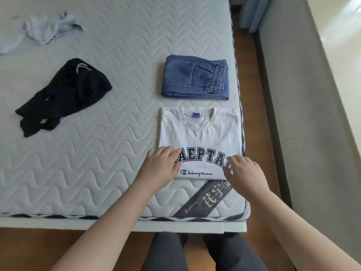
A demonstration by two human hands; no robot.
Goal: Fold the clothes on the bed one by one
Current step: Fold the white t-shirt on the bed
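Note:
A white T-shirt (201, 137) with dark printed letters lies folded into a rectangle near the bed's right front corner. My left hand (161, 166) rests flat on its lower left corner, fingers straight. My right hand (245, 173) rests with relaxed fingers on its lower right corner. Folded blue jeans (195, 77) lie just beyond the shirt. A crumpled black garment (64, 94) with a white drawstring lies to the left. A crumpled pale blue garment (39, 30) lies at the far left.
The quilted white mattress (97, 163) has a grey label band (207, 198) near its front corner. Its right edge (237, 75) drops to a wooden floor (252, 75) and a pale wall. My dark trouser legs (195, 251) stand below the front edge.

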